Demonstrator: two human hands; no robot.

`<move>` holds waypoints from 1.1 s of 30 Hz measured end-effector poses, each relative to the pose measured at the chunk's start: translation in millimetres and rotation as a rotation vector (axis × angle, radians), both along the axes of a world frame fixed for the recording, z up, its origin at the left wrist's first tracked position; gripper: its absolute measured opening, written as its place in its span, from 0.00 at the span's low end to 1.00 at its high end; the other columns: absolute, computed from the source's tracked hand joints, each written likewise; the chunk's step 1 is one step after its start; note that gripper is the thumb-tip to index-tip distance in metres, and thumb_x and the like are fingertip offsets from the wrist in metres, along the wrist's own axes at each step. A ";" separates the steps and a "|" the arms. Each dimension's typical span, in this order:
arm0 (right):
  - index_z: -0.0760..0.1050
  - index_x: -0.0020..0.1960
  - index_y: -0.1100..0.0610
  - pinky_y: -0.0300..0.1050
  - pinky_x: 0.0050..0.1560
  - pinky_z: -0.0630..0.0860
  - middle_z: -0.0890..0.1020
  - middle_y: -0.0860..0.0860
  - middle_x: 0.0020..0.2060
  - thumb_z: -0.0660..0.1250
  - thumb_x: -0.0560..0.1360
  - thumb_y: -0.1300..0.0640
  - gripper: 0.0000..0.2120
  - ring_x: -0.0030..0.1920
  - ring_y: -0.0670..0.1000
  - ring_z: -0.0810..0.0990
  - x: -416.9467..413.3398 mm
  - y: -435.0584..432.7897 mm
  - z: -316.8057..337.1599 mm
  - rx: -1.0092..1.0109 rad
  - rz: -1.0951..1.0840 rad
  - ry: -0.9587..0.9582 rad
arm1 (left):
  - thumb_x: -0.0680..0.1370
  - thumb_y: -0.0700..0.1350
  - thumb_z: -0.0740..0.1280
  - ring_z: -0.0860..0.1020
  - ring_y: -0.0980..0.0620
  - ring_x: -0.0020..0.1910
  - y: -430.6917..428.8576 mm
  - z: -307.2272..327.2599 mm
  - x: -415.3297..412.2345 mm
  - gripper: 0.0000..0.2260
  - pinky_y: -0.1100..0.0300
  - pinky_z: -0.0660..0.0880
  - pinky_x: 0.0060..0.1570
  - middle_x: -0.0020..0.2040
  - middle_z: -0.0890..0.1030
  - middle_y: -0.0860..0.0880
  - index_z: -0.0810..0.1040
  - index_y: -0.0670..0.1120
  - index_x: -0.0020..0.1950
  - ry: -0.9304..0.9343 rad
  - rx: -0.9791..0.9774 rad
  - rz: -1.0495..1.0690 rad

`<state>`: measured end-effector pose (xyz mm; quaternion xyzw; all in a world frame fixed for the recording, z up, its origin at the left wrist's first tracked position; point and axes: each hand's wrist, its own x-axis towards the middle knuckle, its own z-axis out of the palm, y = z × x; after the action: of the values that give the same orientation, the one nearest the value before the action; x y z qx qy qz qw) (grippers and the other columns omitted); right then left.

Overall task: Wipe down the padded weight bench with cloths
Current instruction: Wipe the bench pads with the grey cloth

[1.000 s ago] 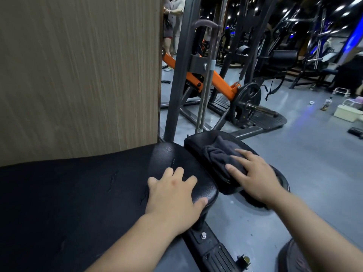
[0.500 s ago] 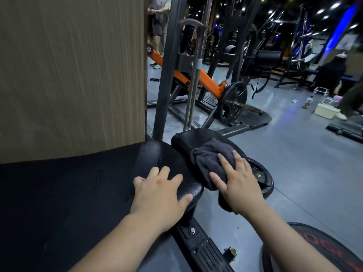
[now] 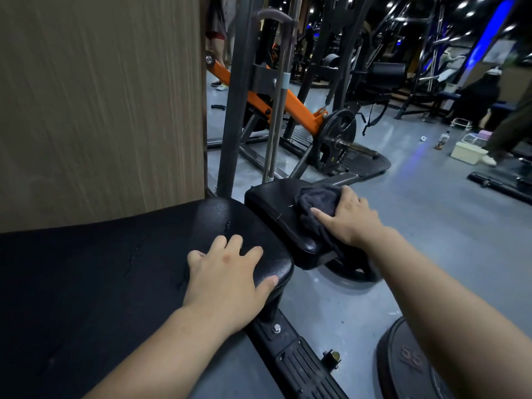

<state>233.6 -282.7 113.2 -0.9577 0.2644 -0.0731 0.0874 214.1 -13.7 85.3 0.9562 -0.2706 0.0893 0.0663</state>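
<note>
Filling the near left of the view, the black padded bench [image 3: 95, 283] has a long cracked pad ending in a rounded corner. Wood-grain panel [image 3: 98, 105] stands upright along its far side. Grey floor [image 3: 431, 240] spreads to the right, with an orange-framed machine [image 3: 290, 102] farther off. Smaller seat pad [image 3: 276, 214] sits just right of the long pad's end, separated from it by a narrow gap. Weight plate [image 3: 408, 361] lies flat on the floor at near right. Left hand [image 3: 227, 280] rests palm down on the long pad's rounded corner, fingers spread flat, gripping nothing. Right hand [image 3: 349, 218] presses on the seat pad's right side, fingers curled over and holding a bunched dark grey cloth [image 3: 316, 203]. Cloth lies on the pad's right edge, partly draped down over it.
</note>
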 end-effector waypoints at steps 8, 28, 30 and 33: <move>0.77 0.53 0.61 0.57 0.54 0.71 0.76 0.64 0.55 0.56 0.82 0.50 0.17 0.55 0.66 0.71 -21.1 23.7 -18.2 -0.153 -0.136 -0.343 | 0.74 0.71 0.49 0.69 0.51 0.60 0.8 -9.8 2.3 0.29 0.50 0.64 0.50 0.60 0.74 0.55 0.72 0.61 0.68 -0.080 -0.055 -0.016; 0.57 0.79 0.50 0.64 0.69 0.60 0.59 0.60 0.77 0.42 0.70 0.22 0.46 0.74 0.65 0.60 60.5 -2.7 3.6 -0.043 -0.096 0.193 | 0.71 0.67 0.59 0.76 0.49 0.43 -1.0 -22.1 4.8 0.24 0.48 0.71 0.38 0.44 0.79 0.53 0.84 0.55 0.54 -0.252 -0.152 -0.042; 0.58 0.78 0.48 0.64 0.70 0.58 0.60 0.59 0.77 0.40 0.66 0.18 0.51 0.75 0.64 0.59 75.1 -1.5 9.3 0.013 -0.057 0.164 | 0.70 0.67 0.59 0.76 0.49 0.43 -0.7 -21.8 5.1 0.24 0.47 0.72 0.39 0.45 0.79 0.53 0.84 0.56 0.54 -0.246 -0.162 -0.043; 0.57 0.79 0.47 0.65 0.73 0.54 0.59 0.58 0.78 0.39 0.65 0.17 0.52 0.77 0.63 0.57 96.3 -5.8 16.9 0.172 -0.031 0.100 | 0.70 0.68 0.59 0.76 0.49 0.44 -0.2 -22.2 5.7 0.24 0.47 0.73 0.39 0.45 0.78 0.53 0.83 0.55 0.55 -0.236 -0.179 -0.049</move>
<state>329.9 -288.6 130.1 -0.9448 0.2886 -0.0038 0.1548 219.8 -14.0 63.1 0.9226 -0.2906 0.2230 0.1210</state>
